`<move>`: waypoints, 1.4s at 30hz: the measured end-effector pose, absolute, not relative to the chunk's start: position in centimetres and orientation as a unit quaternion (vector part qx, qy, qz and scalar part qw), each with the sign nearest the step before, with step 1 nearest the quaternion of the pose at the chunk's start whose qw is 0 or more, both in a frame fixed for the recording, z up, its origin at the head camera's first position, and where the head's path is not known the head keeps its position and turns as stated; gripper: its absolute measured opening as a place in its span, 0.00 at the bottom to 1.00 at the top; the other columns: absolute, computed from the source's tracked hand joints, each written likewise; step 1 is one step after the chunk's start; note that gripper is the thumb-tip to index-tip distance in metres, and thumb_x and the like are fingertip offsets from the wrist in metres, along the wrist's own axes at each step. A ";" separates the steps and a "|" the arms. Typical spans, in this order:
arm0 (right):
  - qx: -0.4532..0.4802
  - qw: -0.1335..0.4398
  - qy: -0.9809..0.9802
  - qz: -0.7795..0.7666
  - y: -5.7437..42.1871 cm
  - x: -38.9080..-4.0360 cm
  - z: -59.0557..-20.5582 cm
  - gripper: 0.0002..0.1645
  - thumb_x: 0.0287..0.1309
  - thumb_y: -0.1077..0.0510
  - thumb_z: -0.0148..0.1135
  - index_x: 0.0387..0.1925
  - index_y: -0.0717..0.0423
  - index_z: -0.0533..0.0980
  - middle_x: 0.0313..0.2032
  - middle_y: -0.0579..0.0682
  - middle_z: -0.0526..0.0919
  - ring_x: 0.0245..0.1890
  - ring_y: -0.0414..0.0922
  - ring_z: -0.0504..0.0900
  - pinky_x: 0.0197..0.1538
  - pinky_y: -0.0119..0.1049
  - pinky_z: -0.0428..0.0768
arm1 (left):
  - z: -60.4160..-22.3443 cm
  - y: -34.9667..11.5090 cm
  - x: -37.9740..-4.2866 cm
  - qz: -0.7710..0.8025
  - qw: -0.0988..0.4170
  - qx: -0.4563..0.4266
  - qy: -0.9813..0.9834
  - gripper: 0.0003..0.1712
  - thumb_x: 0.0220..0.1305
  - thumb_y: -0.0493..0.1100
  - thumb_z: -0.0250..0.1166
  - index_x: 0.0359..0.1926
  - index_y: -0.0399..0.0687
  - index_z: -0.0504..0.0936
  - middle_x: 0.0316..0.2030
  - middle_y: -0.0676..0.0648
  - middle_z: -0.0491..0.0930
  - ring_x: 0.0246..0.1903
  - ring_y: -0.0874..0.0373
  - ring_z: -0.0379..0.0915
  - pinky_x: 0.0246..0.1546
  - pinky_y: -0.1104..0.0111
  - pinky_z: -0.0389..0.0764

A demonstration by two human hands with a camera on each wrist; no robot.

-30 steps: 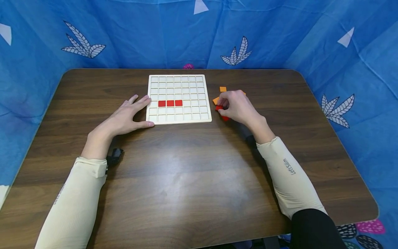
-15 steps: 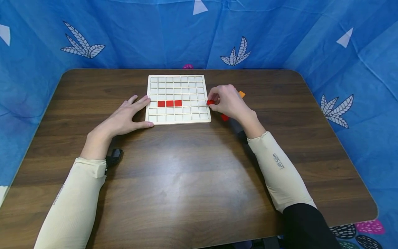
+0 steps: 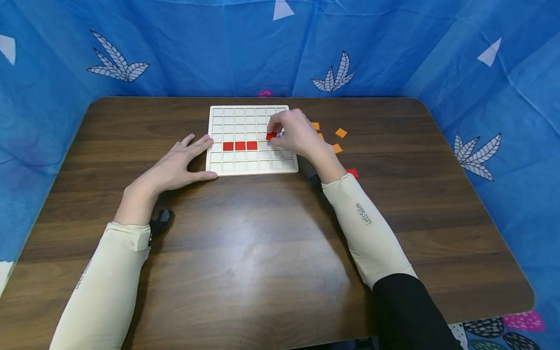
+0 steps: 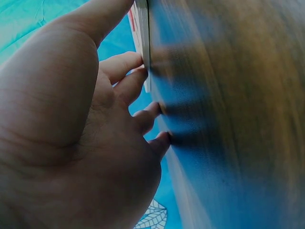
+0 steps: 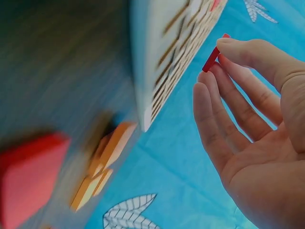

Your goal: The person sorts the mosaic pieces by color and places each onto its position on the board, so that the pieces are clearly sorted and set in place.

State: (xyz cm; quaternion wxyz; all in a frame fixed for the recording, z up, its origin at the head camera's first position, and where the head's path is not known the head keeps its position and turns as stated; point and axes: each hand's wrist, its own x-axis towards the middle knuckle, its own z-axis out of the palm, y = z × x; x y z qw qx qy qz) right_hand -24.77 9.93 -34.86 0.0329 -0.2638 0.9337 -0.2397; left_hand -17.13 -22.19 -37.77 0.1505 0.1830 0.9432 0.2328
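Note:
A white board (image 3: 240,166) with a grid of square cells lies toward the back of the table. Three red square tiles (image 3: 239,146) sit side by side in one of its rows. My right hand (image 3: 297,131) pinches another red tile (image 5: 216,53) between thumb and fingertips, over the right part of the board; the right wrist view shows it tilted and above the grid. My left hand (image 3: 175,163) is spread at the board's left edge, its thumb and fingertips touching the rim. In the left wrist view its other fingertips (image 4: 164,138) reach the tabletop.
Several orange tiles (image 3: 341,132) lie loose right of the board, partly behind the right hand. A red tile (image 3: 352,173) lies nearer, beside the right forearm. Blue patterned cloth (image 3: 245,48) hangs behind the wooden table (image 3: 236,233).
My right hand has picked up a red tile from the loose tiles and carried it left over the board, uncovering orange tiles. The left hand has stayed in place.

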 end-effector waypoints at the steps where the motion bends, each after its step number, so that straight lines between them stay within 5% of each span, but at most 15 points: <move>1: -0.263 0.038 0.934 -0.239 9.6 -24.9 -34.8 0.10 0.56 0.60 0.80 0.40 0.54 0.87 0.40 0.50 0.90 0.45 0.47 0.83 0.55 0.41 0.80 | -37.8 -22.2 -17.1 0.234 0.150 0.183 0.943 0.58 0.67 0.66 0.70 0.86 0.54 0.50 0.86 0.51 0.43 0.85 0.40 0.28 0.82 0.39 0.38; 19: -0.289 0.064 0.930 -0.217 8.5 -24.9 -36.0 0.09 0.60 0.61 0.78 0.43 0.53 0.89 0.41 0.49 0.90 0.44 0.45 0.81 0.54 0.38 0.81 | -38.0 -22.3 -17.3 0.232 0.146 0.179 0.945 0.58 0.67 0.67 0.70 0.86 0.55 0.50 0.86 0.51 0.44 0.85 0.41 0.28 0.82 0.39 0.38; 36: -0.312 0.022 0.928 -0.200 8.0 -23.1 -36.2 0.05 0.62 0.62 0.75 0.40 0.53 0.90 0.39 0.48 0.91 0.36 0.47 0.78 0.42 0.37 0.77 | -38.0 -22.2 -17.2 0.233 0.150 0.178 0.944 0.57 0.67 0.66 0.70 0.85 0.54 0.51 0.86 0.50 0.44 0.85 0.40 0.28 0.82 0.39 0.38; 42: -0.287 0.016 0.936 -0.203 9.4 -22.5 -36.0 0.07 0.62 0.58 0.75 0.43 0.52 0.90 0.41 0.49 0.91 0.39 0.46 0.81 0.45 0.37 0.80 | -38.0 -22.3 -17.3 0.234 0.149 0.180 0.944 0.58 0.67 0.66 0.70 0.85 0.53 0.51 0.86 0.50 0.44 0.85 0.40 0.28 0.82 0.39 0.38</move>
